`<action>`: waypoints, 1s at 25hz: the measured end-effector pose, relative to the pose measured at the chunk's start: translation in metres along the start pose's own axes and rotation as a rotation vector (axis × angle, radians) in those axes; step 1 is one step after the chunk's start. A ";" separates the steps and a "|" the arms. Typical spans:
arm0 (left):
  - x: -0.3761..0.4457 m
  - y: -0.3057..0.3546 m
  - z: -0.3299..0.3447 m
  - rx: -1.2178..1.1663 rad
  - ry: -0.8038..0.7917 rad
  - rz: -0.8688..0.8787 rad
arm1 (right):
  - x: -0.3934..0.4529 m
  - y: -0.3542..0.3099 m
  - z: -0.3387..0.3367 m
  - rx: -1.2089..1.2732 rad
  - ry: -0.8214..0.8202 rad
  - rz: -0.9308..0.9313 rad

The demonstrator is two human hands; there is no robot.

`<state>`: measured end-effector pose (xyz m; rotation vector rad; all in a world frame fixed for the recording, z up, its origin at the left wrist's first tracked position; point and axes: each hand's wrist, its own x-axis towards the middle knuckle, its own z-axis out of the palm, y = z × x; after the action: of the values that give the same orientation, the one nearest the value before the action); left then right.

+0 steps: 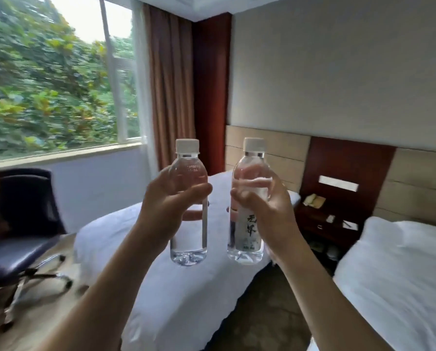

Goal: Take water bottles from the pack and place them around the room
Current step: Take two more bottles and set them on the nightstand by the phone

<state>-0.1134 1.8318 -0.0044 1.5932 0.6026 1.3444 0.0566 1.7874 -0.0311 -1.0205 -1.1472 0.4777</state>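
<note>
I hold two clear water bottles with white caps upright in front of me, side by side above the near bed. My left hand [171,201] grips the left bottle [189,247] around its upper half. My right hand [265,211] grips the right bottle [247,239], which carries a pale label with dark characters. The two bottles are a small gap apart and do not touch. The pack is not in view.
Two beds with white sheets: one [176,287] straight ahead, one [399,274] at the right. A dark wooden nightstand [325,224] with small items stands between them by the headboard. A dark office chair [17,239] stands left under the window [55,79].
</note>
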 end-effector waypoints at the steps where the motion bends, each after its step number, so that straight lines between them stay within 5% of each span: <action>1: 0.026 -0.019 0.012 -0.026 -0.063 -0.005 | 0.018 0.016 -0.010 -0.022 0.055 0.012; 6: 0.158 -0.099 0.080 -0.180 -0.382 -0.054 | 0.106 0.065 -0.059 -0.107 0.311 0.066; 12: 0.268 -0.156 0.167 -0.325 -0.583 -0.068 | 0.172 0.098 -0.117 -0.231 0.579 0.072; 25: 0.463 -0.294 0.403 -0.316 -0.711 -0.076 | 0.377 0.239 -0.329 -0.259 0.555 0.004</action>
<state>0.4516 2.2107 -0.0244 1.6192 0.0111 0.6902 0.5406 2.0577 -0.0583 -1.2785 -0.7162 0.0331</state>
